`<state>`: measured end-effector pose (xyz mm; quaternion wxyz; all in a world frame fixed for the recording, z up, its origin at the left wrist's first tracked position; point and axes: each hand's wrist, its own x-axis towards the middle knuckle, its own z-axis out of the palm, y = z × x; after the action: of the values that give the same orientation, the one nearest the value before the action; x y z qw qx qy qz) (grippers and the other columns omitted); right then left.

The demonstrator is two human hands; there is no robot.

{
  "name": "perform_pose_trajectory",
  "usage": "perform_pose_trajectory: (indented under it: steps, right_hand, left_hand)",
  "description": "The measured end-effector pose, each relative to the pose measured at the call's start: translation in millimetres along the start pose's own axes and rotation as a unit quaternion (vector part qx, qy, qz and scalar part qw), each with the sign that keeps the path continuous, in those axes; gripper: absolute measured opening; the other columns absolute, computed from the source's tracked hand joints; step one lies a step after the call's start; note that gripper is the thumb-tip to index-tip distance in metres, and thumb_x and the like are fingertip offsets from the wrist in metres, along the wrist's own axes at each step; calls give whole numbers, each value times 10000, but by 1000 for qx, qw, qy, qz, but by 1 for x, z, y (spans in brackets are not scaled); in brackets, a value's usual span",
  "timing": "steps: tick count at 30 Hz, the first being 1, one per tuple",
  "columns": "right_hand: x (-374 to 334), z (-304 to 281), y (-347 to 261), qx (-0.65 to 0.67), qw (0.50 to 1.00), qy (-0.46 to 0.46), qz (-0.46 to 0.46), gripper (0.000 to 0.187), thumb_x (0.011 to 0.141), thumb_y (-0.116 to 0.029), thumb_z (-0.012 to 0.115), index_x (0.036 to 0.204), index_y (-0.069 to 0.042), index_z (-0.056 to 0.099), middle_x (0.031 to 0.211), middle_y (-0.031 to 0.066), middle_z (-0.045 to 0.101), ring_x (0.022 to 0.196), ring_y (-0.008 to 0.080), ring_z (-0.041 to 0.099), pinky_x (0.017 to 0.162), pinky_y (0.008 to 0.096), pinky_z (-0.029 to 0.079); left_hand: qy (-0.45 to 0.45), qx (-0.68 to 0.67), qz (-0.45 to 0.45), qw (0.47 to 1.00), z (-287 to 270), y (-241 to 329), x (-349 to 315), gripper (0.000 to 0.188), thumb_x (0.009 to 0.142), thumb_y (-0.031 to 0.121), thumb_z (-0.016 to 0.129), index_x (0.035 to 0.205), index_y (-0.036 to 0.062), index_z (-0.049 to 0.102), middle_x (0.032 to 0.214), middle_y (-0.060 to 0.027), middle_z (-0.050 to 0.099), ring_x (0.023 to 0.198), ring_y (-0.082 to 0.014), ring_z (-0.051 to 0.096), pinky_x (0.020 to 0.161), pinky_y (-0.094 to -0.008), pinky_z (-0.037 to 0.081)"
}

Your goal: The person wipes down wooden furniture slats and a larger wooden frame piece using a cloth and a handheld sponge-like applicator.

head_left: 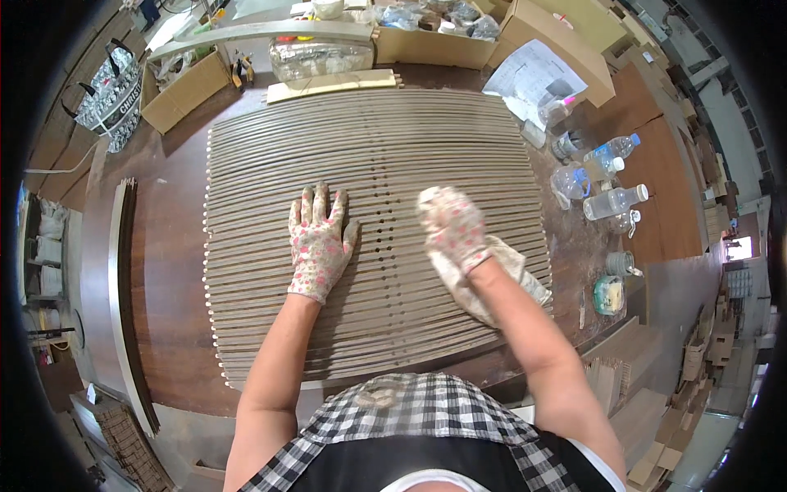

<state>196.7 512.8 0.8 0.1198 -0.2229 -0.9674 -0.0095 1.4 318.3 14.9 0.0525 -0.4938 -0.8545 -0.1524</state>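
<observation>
A wide row of thin brown-grey strips lies side by side on the table, with a line of small dark holes running down the middle. My left hand, in a floral work glove with soiled fingertips, rests flat on the strips left of the holes, fingers spread. To the right of them my right hand, gloved alike, presses a whitish cloth against the strips. Its fingers are curled and slightly blurred. Part of the cloth trails out beneath the wrist toward the right edge of the row.
Several plastic bottles and a green-labelled jar stand along the right. A long metal bar lies at the left. Cardboard boxes, pliers and a paper sheet sit at the back. The brown tabletop shows at left.
</observation>
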Motion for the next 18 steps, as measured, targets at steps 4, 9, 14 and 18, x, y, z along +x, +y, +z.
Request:
perform_pose_trajectory:
  steps: [4, 9, 14, 18]
  right_hand:
    - [4, -36, 32, -9, 981, -80, 178, 299, 784, -258, 648, 1031, -102, 712, 1092, 117, 692, 1023, 298, 654, 929, 411, 522]
    - [8, 22, -41, -25, 1000, 15, 8, 364, 850, -294, 610, 1146, -94, 683, 1162, 123, 666, 1011, 234, 665, 795, 362, 569]
    - [-31, 28, 100, -10, 995, 45, 86, 255, 812, -313, 674, 968, -112, 688, 980, 87, 682, 867, 251, 675, 709, 388, 562]
    - [-26, -49, 109, 21, 984, 50, 171, 177, 796, -290, 687, 859, -127, 660, 865, 77, 667, 749, 271, 651, 661, 396, 556]
  left_hand:
    - [-9, 1, 2, 1000, -2, 2, 3, 547, 941, 339, 626, 1426, 108, 522, 1520, -203, 424, 1438, -405, 335, 1203, -513, 212]
    - [-9, 8, -11, 1000, 1, -2, 1, 543, 946, 338, 622, 1433, 123, 519, 1527, -187, 420, 1443, -389, 330, 1205, -508, 212]
    - [1, 2, 9, 1000, 3, 3, 2, 545, 941, 339, 626, 1429, 120, 524, 1521, -188, 427, 1437, -387, 336, 1201, -508, 218]
    - [8, 3, -4, 1000, 2, 0, 1, 537, 941, 342, 619, 1423, 120, 532, 1523, -192, 425, 1429, -393, 345, 1193, -516, 225]
